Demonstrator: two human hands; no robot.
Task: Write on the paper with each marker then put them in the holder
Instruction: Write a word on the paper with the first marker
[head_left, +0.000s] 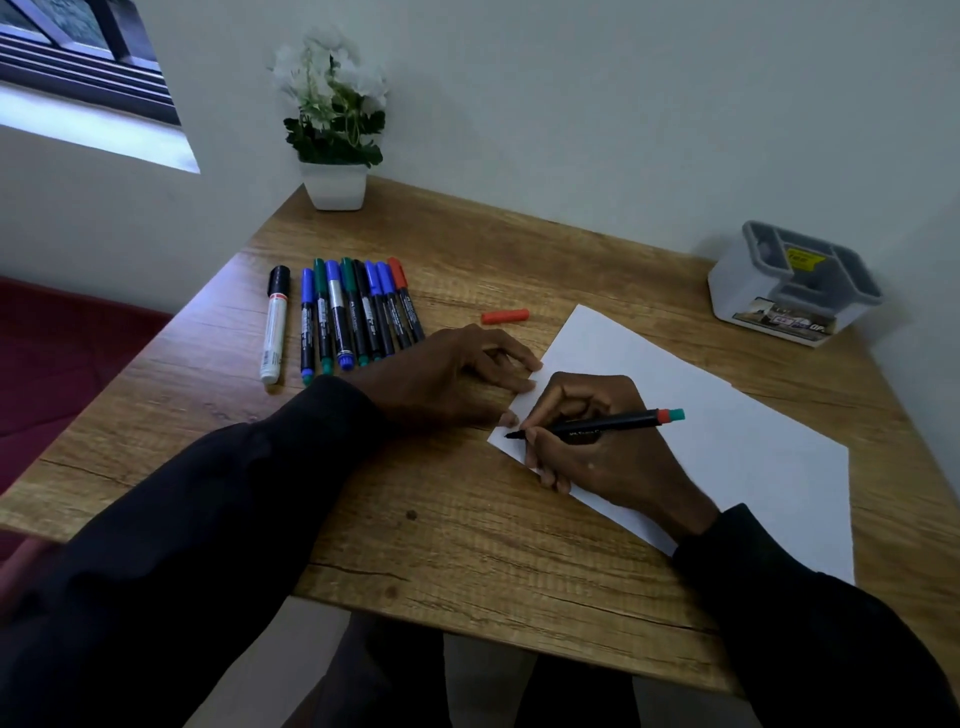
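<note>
White paper (727, 441) lay thin and prone to sliding; the left hand (457, 374) pressed flat on its corner. The right hand (597, 441) gripped a light, rigid marker (613, 422) near the tip, nib at the paper.

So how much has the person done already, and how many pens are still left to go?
Just starting. The holder shows no markers inside, and the paper looks blank. The orange cap is off and lies on the table. The right hand holds the open marker, tip at the paper's corner; the left hand steadies the sheet. About nine capped markers wait in a row.
</note>
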